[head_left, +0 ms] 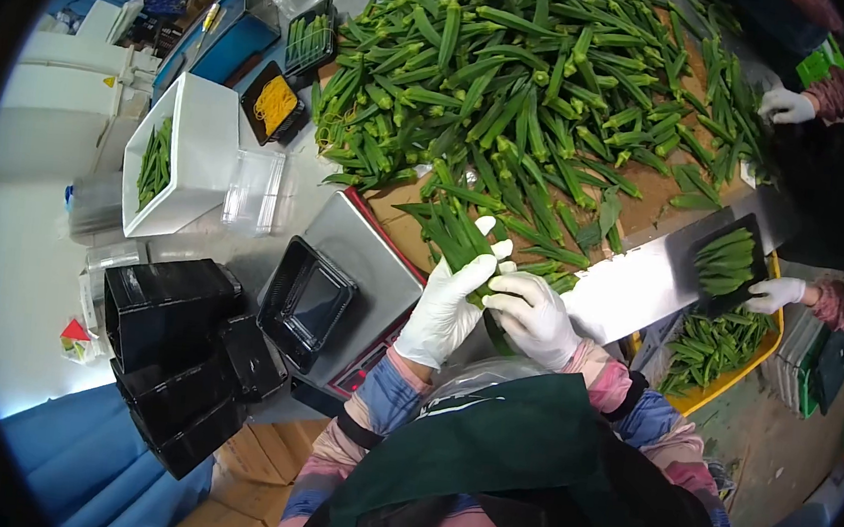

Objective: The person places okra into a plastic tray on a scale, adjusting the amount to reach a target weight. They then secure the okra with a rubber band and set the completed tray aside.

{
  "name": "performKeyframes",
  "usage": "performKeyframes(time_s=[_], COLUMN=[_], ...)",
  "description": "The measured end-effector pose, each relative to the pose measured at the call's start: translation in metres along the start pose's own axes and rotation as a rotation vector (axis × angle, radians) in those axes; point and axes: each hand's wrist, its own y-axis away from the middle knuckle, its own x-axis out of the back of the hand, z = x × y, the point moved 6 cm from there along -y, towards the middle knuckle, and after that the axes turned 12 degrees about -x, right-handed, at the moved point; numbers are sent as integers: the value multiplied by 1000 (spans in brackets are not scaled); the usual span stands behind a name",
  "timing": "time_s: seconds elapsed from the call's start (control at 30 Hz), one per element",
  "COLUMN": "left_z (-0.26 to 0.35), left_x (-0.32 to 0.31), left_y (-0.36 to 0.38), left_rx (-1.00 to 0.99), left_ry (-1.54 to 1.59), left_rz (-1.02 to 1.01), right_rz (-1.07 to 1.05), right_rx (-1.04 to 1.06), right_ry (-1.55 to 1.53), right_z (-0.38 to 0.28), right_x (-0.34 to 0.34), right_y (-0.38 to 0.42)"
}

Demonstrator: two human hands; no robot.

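My left hand (443, 311), in a white glove, is closed around a small bunch of okra (453, 234) whose tips point up and to the left. Against the lower end of that bunch, my right hand (535, 319) has its gloved fingers curled on the pods; the palm side is hidden. Just beyond both hands spreads a large heap of okra (518, 81) on brown cardboard. To the left of my hands, a black plastic tray (306, 304) rests on a metal scale platform (368, 254).
Stacked black trays (172, 307) and clear lids (253, 192) stand at left, near a white foam box (207, 134) and yellow rubber bands (275, 105). At right, a co-worker's gloved hand (776, 294) holds an okra-filled tray (725, 260) above a yellow-rimmed crate (770, 339).
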Motion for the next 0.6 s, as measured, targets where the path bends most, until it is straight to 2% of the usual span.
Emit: performKeyframes(time_s=[0.17, 0.27, 0.3, 0.33, 0.4, 0.43, 0.47, 0.53, 0.57, 0.6], left_z=[3, 7, 3, 1, -10, -19, -23, -21, -24, -22], left_x=[6, 5, 6, 5, -1, -2, -8, -23, -18, -16], left_y=[-2, -3, -3, -2, 3, 6, 7, 11, 10, 9], left_rx=[2, -31, 8, 38, 111, 132, 133, 135, 185, 148], left_ry=[-9, -159, -167, -256, -428, -440, -432, -421, -355, -362], left_rz=[-16, -8, -56, -103, -216, -188, -169, -123, -96, -101], right_rz=[-37, 18, 126, 202, 103, -119, -137, 95, 179, 150], right_rx=[49, -175, -243, -410, -431, -753, -986, -882, -938, -998], right_ry=[4, -192, -235, -233, -251, -496, -666, -497, -749, -726], right_z=[-4, 5, 8, 10, 35, 47, 48, 55, 66, 63], right_x=[4, 17, 25, 31, 22, 12, 13, 43, 58, 86], right_y=[-11, -17, -26, -34, -31, -20, -8, 8, 23, 37])
